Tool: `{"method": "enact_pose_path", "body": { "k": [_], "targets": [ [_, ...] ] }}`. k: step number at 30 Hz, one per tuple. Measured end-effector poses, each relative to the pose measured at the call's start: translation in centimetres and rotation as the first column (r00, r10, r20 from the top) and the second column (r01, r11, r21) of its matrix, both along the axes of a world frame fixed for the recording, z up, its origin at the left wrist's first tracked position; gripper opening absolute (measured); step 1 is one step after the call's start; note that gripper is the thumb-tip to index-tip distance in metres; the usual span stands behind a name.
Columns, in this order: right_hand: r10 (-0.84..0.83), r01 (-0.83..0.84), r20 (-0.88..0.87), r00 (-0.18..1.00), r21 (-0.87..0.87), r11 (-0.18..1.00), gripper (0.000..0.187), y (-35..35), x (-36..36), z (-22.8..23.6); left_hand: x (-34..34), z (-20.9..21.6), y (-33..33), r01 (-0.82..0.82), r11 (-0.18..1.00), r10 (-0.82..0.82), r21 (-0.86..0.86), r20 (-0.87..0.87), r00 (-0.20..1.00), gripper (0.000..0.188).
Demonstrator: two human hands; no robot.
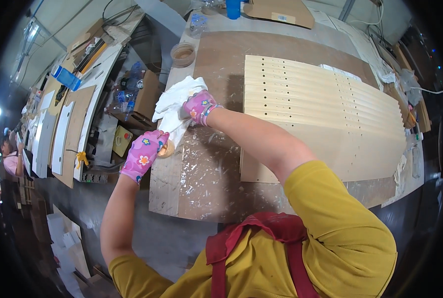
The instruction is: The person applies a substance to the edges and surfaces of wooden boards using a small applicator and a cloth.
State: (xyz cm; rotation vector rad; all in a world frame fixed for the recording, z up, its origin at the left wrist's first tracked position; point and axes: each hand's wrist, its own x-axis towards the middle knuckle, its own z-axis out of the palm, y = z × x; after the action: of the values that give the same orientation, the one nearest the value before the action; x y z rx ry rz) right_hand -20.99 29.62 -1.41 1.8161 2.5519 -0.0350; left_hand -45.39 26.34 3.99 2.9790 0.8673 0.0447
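Observation:
My right hand (200,107), in a pink flowered glove, is closed on a crumpled white cloth (174,102) at the left part of the worktable. Closer to me, my left hand (144,154) wears a matching glove, its fingers curled at the table's left edge. A small round tan thing (167,149) shows beside those fingers, just below the cloth's lower end. The glove partly hides it, so its kind is unclear. To the right of my hands lies a row of overlapping pale boards (311,114) with lines of small dark holes.
A brown, paint-spotted board (206,184) covers the worktable. Beyond the cloth stand a clear round tub (183,54), a blue cup (233,9) and a cardboard piece (280,12). At left is another bench with white panels (63,136) and a blue container (67,78). A person (13,159) is far left.

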Motion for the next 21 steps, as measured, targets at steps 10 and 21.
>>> {"method": "enact_pose_path", "body": {
  "k": [10, 21],
  "targets": [
    [-0.026, 0.037, -0.392, 0.919, 0.022, 0.999, 0.041, -4.8, 0.7, 5.4, -0.1, -0.7, 1.4, -0.053, 0.996, 0.056, 0.073, -0.043, 0.998, 0.016],
    [-0.594, -0.179, -0.709, -0.380, -0.574, 0.799, 0.041, -12.0, -0.8, -0.7, -1.3, -0.7, 1.9, -0.276, 0.946, 0.274, -0.167, -0.036, 0.961, 0.016]
  ]
}}
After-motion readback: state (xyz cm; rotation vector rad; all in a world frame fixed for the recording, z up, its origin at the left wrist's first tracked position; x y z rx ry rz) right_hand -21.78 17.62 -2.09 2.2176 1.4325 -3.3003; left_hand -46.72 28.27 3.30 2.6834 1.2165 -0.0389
